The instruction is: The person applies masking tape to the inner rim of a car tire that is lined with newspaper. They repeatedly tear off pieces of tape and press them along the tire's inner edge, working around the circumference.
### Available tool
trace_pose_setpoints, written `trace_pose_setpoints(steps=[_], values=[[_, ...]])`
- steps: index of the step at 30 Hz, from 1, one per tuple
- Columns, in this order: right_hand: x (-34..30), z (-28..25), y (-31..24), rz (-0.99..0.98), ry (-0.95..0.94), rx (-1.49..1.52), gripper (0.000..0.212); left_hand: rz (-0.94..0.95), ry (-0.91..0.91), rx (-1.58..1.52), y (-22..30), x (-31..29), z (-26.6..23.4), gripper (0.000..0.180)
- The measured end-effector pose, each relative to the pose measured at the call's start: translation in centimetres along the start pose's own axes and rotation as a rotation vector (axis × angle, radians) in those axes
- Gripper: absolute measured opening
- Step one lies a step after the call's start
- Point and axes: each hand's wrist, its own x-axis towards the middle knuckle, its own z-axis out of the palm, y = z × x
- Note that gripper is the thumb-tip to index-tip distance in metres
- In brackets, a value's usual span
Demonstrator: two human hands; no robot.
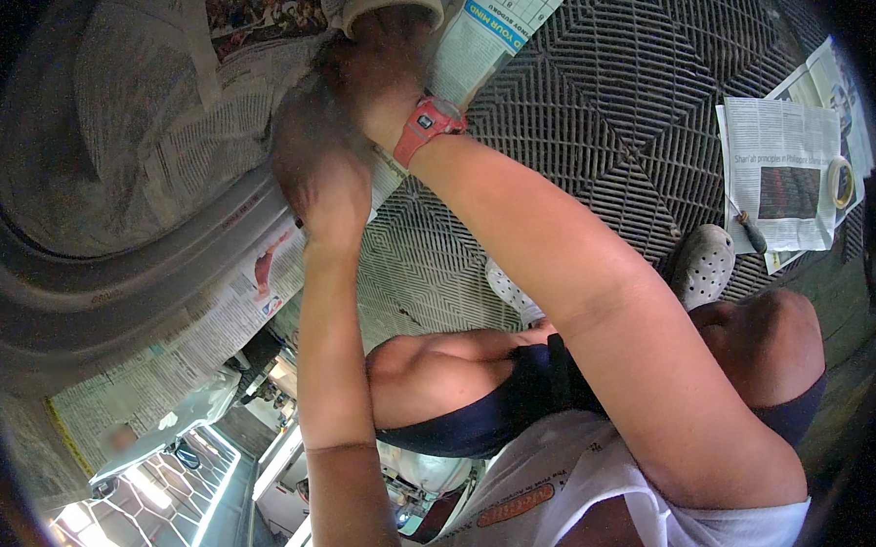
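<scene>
Both hands are stretched out at the upper middle of the head view, smeared by motion and in shadow. My right hand (378,66), below a red wristwatch (430,127), is closed at a round thing with a thick cream rim (393,2); its kind I cannot make out. Just left of and nearer than it is my left hand (321,171), whose fingers are too blurred to read. It is close to the edge of a dark, curved vehicle body panel (134,250). Newspaper sheets (149,154) cover the opening beyond the panel.
A slatted grey floor mat (597,100) lies below, with my perforated clogs (706,265) on it. At the right lie newspaper (774,132), a tape roll (841,183) and a dark-handled screwdriver-like tool (752,232). More newspaper (192,348) lines the panel's near side.
</scene>
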Motion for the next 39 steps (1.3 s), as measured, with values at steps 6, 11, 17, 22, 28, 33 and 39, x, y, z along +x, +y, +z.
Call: trace_pose_setpoints(steps=[6, 11, 17, 22, 28, 33, 39], values=[[0.5, 0.9, 0.3, -0.009, 0.047, -0.004, 0.022, -0.091, -0.150, 0.042, 0.2, -0.7, -0.8, 0.063], [0.6, 3.7, 1.7, 0.035, 0.178, 0.046, 0.022, -0.132, -0.146, 0.032, 0.2, -1.1, -1.1, 0.063], [-0.2, 2.3, 0.8, 0.066, 0.138, 0.016, 0.027, -0.121, -0.163, 0.097, -0.6, -1.8, -1.0, 0.063], [-3.7, -0.2, 1.1, -0.176, 0.111, -0.076, 0.036, -0.162, -0.176, 0.114, -0.5, -2.3, -1.5, 0.063], [-4.8, -1.1, 0.5, -0.200, 0.074, -0.104, 0.043, -0.213, -0.216, 0.021, 0.0, -2.1, -3.0, 0.060], [-5.0, -1.4, -0.4, -0.168, -0.184, -0.082, 0.046, -0.243, -0.213, -0.062, -0.1, -2.6, -3.7, 0.059], [-6.0, -1.0, -1.4, -0.273, -0.098, -0.145, 0.055, -0.288, -0.286, -0.037, -0.1, -3.0, -4.7, 0.054]])
